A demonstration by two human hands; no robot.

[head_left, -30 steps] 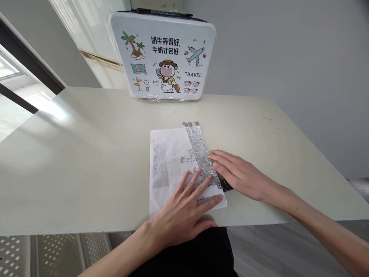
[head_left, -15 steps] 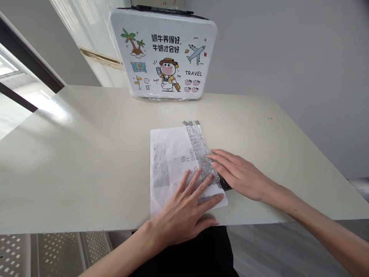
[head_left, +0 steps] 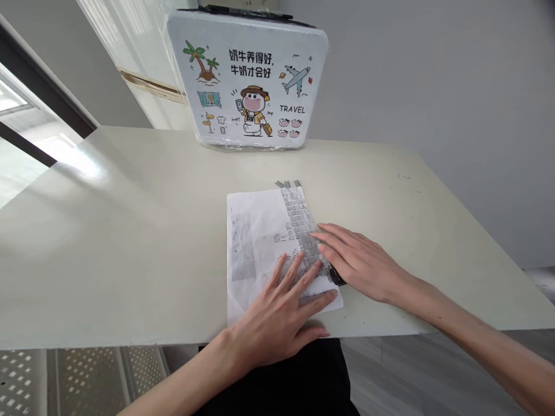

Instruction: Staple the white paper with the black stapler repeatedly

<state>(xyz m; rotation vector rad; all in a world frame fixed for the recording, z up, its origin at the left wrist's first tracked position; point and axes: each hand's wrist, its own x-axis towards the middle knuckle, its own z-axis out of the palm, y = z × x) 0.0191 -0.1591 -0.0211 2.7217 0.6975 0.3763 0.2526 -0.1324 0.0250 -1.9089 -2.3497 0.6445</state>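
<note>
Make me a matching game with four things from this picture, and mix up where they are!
Things:
1. left hand
2. paper
3. cartoon case
4. black object

Places:
A. standing at the far side of the table
B. peeking out beside the right hand
C. spread out on top of the paper
D. flat underneath the left hand

Right pairs: 1-C, 2-D, 3-A, 4-B

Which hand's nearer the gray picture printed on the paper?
Left. The left hand rests on the paper, just below and to the right of the gray picture; the right hand is farther off, over by the paper's right edge.
</note>
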